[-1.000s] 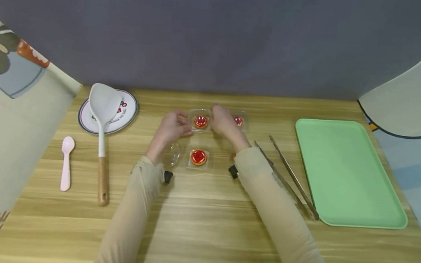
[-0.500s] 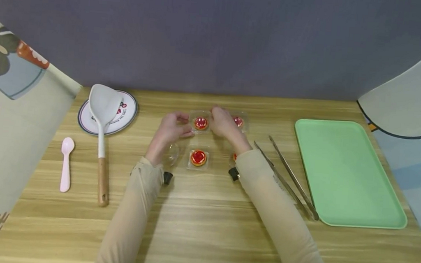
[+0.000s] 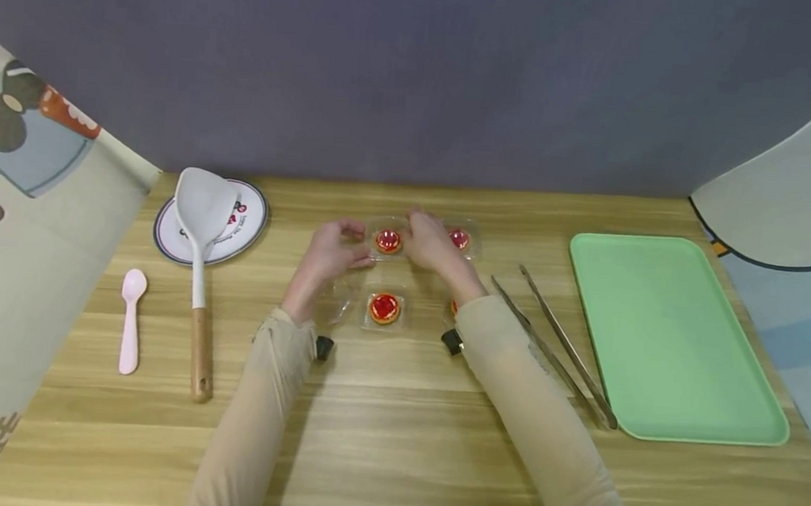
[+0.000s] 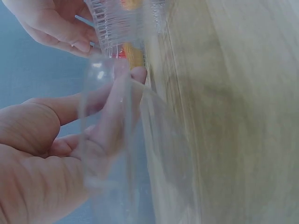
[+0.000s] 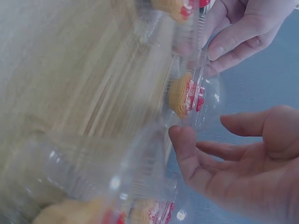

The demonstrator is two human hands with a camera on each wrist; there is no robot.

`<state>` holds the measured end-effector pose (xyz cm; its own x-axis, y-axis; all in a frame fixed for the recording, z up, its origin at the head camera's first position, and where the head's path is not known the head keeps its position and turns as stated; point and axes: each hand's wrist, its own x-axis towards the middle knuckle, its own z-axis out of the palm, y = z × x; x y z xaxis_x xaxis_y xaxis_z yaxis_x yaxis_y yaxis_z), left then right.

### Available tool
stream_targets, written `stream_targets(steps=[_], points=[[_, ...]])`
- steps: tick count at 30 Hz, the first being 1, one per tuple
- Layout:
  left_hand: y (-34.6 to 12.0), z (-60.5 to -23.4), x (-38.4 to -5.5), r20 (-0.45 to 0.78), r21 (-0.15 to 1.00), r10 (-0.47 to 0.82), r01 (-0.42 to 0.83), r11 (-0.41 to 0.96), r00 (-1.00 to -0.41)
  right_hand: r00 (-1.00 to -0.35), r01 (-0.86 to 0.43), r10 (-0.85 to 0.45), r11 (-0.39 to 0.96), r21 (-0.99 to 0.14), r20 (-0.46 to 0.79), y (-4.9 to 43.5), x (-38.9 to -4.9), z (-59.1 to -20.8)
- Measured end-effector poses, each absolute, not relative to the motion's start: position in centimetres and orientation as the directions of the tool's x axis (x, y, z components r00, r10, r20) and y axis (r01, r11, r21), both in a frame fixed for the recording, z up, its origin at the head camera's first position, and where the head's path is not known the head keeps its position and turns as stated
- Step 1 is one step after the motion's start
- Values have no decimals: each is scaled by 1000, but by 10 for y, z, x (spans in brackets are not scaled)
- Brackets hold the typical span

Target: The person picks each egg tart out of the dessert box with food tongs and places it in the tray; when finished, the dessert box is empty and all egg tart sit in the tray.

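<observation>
My left hand (image 3: 330, 253), thumb and fingers parted, meets the clear case (image 3: 377, 225) at its three o'clock, a red-topped tart (image 3: 388, 241) inside. My right hand (image 3: 436, 246), also spread, has it at nine o'clock. From that case, a second boxed tart (image 3: 384, 308) sits at six, another (image 3: 459, 239) at three, tongs (image 3: 555, 325) towards four, green tray (image 3: 678, 338) beyond; plate (image 3: 246, 228) at nine, spatula (image 3: 199, 284) lying across it.

The wood-grain table (image 3: 390, 442) bears a spoon (image 3: 130, 327); a plate (image 3: 252, 221); clear boxes (image 3: 383, 327); tongs (image 3: 564, 341); a tray (image 3: 678, 338).
</observation>
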<state>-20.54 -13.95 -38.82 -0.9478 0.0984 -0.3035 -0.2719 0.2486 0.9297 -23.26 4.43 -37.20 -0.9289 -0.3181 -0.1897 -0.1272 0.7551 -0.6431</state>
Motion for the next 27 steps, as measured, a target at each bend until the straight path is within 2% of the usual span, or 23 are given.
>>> stream_targets(steps=[9, 27], points=[[-139, -391, -203, -290, 932, 107, -255, 259, -951, -929, -136, -314, 780, -611, -195, 43, -230, -376], [-141, -391, -204, -288, 937, 106, -257, 237, -952, -932, -113, -309, 746, -656, -190, 45, -231, -378]])
